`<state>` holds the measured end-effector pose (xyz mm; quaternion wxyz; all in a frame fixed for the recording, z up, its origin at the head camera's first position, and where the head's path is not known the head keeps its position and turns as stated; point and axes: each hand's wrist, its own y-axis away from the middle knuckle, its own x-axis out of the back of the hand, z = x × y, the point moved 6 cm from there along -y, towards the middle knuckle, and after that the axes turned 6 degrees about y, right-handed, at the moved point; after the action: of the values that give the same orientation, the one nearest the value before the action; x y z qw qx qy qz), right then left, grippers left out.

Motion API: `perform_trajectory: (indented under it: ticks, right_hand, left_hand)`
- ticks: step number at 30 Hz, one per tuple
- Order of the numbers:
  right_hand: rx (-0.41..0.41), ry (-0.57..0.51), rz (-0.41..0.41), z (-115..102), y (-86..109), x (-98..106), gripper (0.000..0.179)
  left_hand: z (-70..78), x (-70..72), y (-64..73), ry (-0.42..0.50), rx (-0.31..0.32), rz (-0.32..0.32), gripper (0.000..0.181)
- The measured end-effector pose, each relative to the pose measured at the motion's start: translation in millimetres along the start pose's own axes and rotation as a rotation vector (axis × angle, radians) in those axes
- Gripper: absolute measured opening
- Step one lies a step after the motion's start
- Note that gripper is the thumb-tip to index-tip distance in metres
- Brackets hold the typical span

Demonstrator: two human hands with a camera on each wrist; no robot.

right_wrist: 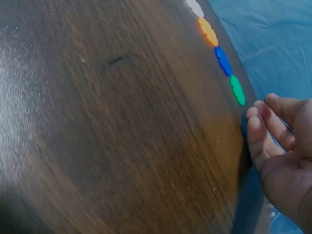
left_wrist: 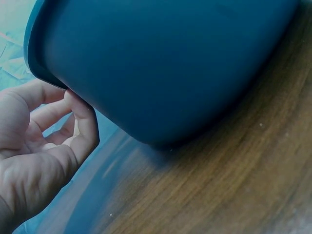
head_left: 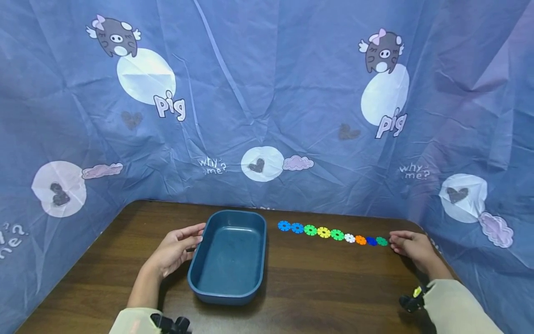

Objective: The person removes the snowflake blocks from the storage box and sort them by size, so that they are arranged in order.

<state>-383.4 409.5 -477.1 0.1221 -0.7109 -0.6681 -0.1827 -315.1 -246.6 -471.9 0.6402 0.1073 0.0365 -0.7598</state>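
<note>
In the head view a dark teal plastic basin (head_left: 227,260) stands upright on the table, with nothing inside. My left hand (head_left: 177,249) is at its left side, fingertips touching the outer wall just beneath the rim; the left wrist view shows the bent thumb (left_wrist: 80,109) against that wall. To the basin's right, a row of flower-shaped plastic discs (head_left: 323,232) in blue, green, yellow, white and orange slants across the table. My right hand (head_left: 413,249) is beside the row's right end, fingertips close to the last green disc (right_wrist: 237,90), a small gap between. No object shows in those fingers.
The brown wooden table (head_left: 325,287) has rounded back corners. A blue printed cloth (head_left: 267,106) hangs behind it and along both sides, close to the back edge and the right hand.
</note>
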Motion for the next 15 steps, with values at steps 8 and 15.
perform_trajectory:
  ticks: [8,15]
  right_hand:
    - [-0.005,0.013,-0.066,-6,3.1,-5,0.045]
    - [0.051,0.141,-0.128,-24,16.6,-19,0.048]
  left_hand:
    - [0.5,3.1,3.0,0.004,0.006,0.005,0.059]
    - [0.1,8.2,9.5,-0.082,0.052,0.100,0.058]
